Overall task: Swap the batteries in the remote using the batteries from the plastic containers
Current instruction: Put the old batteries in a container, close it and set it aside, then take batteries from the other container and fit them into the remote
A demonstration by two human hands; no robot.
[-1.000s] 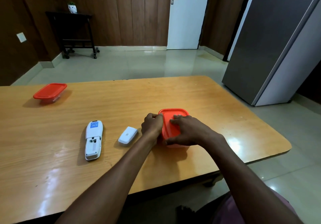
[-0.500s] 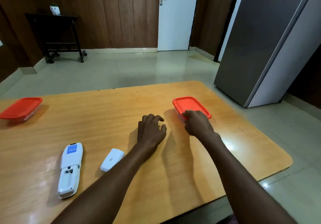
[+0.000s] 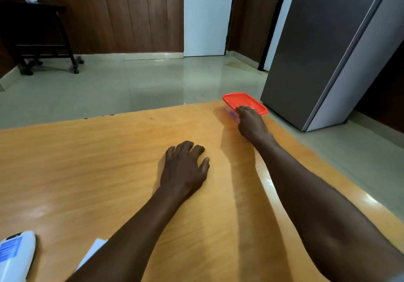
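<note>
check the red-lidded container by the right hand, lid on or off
On: the red lid sits flat over the clear container, which the right hand touches.

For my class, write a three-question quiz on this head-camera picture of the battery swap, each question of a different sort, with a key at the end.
1. True or false: the left hand holds a battery.
2. Multiple choice: where is the red-lidded container? A) beside the remote B) near the table's far right corner, at the right hand C) on the floor
3. Short answer: which white thing shows at the lower left edge of the picture?

Key
1. False: it rests on the wooden table, fingers loosely bent, holding nothing.
2. B; the lid is on.
3. The remote, only partly in view, with a blue label.
</note>
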